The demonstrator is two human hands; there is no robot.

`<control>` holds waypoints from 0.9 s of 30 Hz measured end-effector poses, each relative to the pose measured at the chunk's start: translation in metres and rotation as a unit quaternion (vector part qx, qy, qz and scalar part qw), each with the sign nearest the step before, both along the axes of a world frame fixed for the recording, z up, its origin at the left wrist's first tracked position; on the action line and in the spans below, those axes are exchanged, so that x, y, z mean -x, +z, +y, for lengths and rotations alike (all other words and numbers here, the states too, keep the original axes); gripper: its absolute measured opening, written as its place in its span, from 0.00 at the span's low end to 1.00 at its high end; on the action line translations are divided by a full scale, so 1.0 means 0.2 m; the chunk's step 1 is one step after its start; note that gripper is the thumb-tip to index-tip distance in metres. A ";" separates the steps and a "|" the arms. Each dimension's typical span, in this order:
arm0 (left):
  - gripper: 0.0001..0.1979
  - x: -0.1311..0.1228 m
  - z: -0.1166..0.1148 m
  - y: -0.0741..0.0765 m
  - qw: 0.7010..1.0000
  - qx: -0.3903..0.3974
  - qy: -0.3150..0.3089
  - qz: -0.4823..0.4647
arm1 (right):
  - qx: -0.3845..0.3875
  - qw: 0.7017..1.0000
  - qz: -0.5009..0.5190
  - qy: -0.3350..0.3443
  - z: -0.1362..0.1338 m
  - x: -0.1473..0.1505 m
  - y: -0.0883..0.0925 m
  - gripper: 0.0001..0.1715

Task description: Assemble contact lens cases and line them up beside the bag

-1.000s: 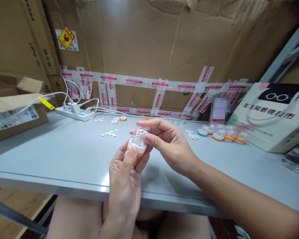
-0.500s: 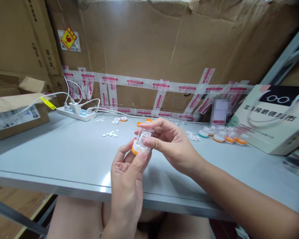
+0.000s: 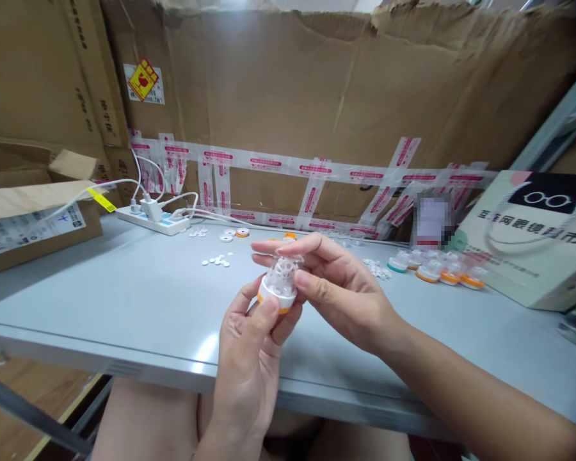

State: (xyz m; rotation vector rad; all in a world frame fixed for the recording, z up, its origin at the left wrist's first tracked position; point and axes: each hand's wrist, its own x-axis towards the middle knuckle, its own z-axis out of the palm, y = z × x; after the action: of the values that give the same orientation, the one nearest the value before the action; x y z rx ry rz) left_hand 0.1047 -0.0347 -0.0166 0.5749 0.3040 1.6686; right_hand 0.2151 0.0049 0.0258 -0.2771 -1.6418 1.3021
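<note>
Both my hands hold one small clear plastic case [image 3: 280,280] with a white and orange base, above the front of the grey table [image 3: 125,301]. My left hand [image 3: 249,358] grips the orange and white base from below with thumb and fingers. My right hand [image 3: 336,288] pinches the clear top part, which has a white perforated basket inside.
A row of similar orange and teal capped cases [image 3: 436,269] sits at the back right beside a white box with glasses printed on it [image 3: 532,237]. Small white discs [image 3: 217,260] lie scattered at the back. A power strip [image 3: 153,221] and cardboard boxes [image 3: 33,218] stand at the left.
The case has tilted in my hands, so the perforated basket faces me again. My right fingers have shifted on the clear top. The view has drifted slightly left and up.
</note>
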 end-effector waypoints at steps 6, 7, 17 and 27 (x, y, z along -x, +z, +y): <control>0.08 -0.01 0.00 -0.01 1.000 0.000 0.019 0.018 | -0.007 0.994 0.004 -0.111 0.01 0.02 0.01 0.07; 0.08 -0.01 0.00 -0.01 1.000 -0.006 0.011 0.018 | -0.007 0.994 0.008 -0.109 0.01 0.02 0.02 0.06; 0.06 -0.01 -0.01 -0.01 1.000 -0.018 0.007 0.009 | -0.033 0.995 0.027 -0.091 -0.01 0.02 0.02 0.07; 0.06 -0.01 0.00 -0.01 1.000 -0.024 -0.004 0.003 | -0.048 0.994 0.019 -0.092 -0.01 0.01 0.02 0.07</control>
State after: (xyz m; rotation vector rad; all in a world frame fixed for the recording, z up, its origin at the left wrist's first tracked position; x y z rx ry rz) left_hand 0.1064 -0.0354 -0.0179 0.6172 0.2667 1.6696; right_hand 0.2124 0.0027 0.0297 -0.3361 -1.6018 1.0811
